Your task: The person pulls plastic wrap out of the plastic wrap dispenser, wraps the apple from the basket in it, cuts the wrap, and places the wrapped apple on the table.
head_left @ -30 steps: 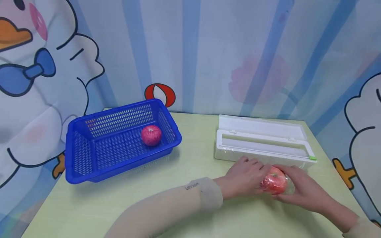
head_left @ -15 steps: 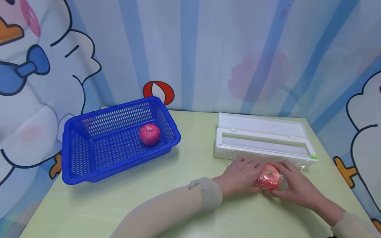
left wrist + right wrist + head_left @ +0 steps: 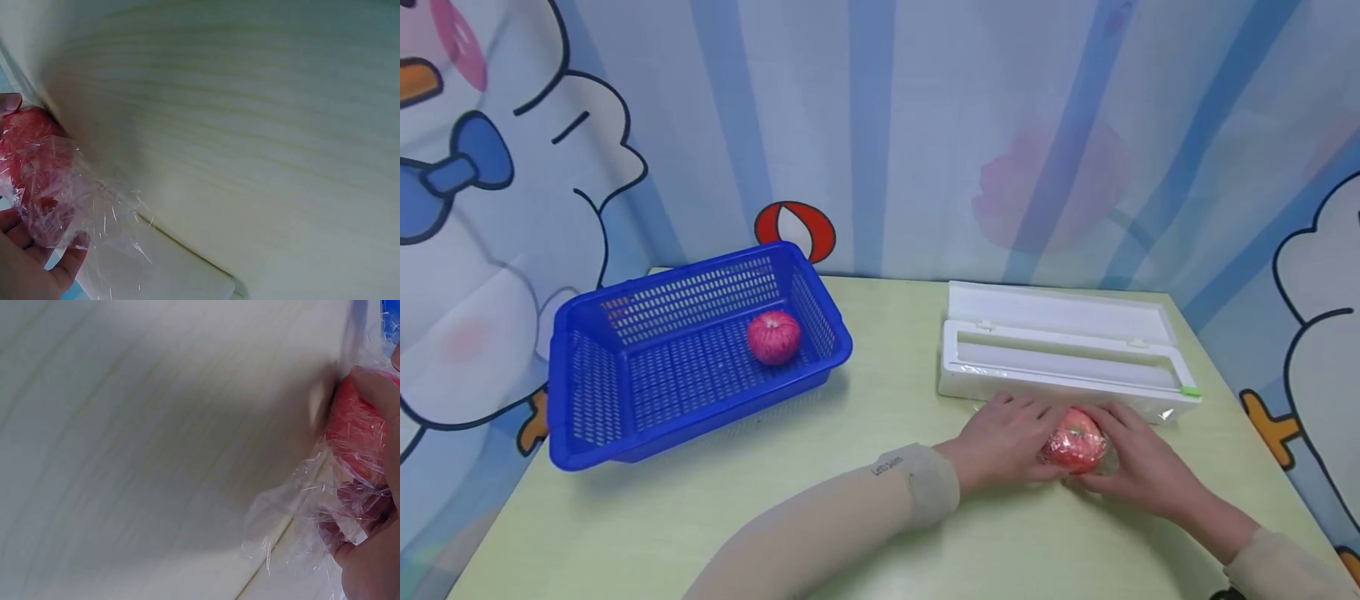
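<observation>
A red apple covered in clear cling film sits low over the table between both hands. My left hand holds its left side, the fingers bent around it. From the right, my right hand grips the apple with thumb and fingers. Loose cling film spreads out past the fingers in the left wrist view. A similar crumpled flap of film hangs beside the apple in the right wrist view. Just behind the hands lies a white cling film box, its lid raised.
To the left stands a blue plastic basket with a second red apple inside, apparently unwrapped. A green piece marks the box's right end. A printed curtain hangs behind the pale table.
The wrapped apple and my right hand have shifted slightly left, toward my left hand. The apple stays held by both hands. The head view has also moved a little.
</observation>
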`<act>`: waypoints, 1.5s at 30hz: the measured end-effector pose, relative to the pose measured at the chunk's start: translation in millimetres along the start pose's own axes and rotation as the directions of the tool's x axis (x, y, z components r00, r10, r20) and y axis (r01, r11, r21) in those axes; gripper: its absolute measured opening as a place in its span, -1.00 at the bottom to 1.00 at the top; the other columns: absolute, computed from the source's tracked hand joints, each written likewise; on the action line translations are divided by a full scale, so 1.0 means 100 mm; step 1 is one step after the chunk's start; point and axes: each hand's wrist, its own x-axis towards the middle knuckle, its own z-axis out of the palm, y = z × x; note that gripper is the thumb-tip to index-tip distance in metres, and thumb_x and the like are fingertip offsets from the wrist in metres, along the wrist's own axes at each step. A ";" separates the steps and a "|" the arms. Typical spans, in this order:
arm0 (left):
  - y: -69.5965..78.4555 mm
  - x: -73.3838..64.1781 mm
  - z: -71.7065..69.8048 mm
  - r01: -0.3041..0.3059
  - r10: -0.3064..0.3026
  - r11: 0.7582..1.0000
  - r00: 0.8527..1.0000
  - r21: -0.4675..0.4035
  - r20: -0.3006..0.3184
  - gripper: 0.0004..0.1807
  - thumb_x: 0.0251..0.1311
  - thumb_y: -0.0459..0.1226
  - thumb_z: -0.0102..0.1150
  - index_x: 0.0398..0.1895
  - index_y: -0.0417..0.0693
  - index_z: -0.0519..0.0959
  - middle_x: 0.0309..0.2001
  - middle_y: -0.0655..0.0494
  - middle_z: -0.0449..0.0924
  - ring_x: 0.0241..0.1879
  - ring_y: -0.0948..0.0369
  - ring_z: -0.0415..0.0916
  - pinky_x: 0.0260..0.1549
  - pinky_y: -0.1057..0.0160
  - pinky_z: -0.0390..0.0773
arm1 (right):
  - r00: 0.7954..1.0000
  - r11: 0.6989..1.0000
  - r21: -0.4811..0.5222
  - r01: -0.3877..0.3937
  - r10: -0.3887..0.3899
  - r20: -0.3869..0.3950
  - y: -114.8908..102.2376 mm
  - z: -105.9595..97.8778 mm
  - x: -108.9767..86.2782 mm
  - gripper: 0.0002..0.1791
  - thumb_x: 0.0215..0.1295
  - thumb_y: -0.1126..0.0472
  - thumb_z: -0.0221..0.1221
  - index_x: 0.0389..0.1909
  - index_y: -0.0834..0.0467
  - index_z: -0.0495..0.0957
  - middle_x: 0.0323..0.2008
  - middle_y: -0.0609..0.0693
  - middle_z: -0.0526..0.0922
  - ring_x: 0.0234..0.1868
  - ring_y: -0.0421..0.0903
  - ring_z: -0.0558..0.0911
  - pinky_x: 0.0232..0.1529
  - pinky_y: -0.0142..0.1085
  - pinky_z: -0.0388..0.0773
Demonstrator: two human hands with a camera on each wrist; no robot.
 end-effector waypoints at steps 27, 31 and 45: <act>-0.03 0.13 -0.18 0.005 -0.004 0.998 1.000 -0.060 0.027 -0.15 0.32 0.49 0.04 0.55 0.35 0.36 0.35 0.37 0.51 0.38 0.31 0.40 0.37 0.23 0.36 | 0.983 0.983 -0.080 -0.165 0.170 0.064 0.01 -0.40 -0.27 0.05 0.05 -0.20 0.62 0.47 0.20 0.41 0.29 0.28 0.54 0.25 0.33 0.52 0.06 0.40 0.56; -0.04 0.18 -0.28 -0.005 0.006 0.999 1.000 -0.040 0.018 -0.23 0.34 0.47 0.05 0.45 0.31 0.43 0.21 0.38 0.57 0.21 0.33 0.45 0.17 0.28 0.41 | 0.973 0.971 -0.085 -0.224 0.228 0.045 0.11 -0.53 -0.31 -0.06 0.21 -0.12 0.55 0.47 0.25 0.39 0.29 0.33 0.52 0.24 0.38 0.49 0.04 0.45 0.53; 0.16 0.63 -0.66 0.013 -0.013 1.000 0.999 -0.013 -0.033 -0.35 0.48 0.36 0.00 0.45 0.32 0.44 0.25 0.39 0.58 0.25 0.33 0.50 0.23 0.25 0.46 | 0.930 0.944 -0.007 -0.331 0.325 -0.174 0.50 -0.69 -0.32 -0.25 0.44 0.07 0.40 0.43 0.42 0.37 0.15 0.46 0.46 0.09 0.39 0.46 -0.15 0.36 0.42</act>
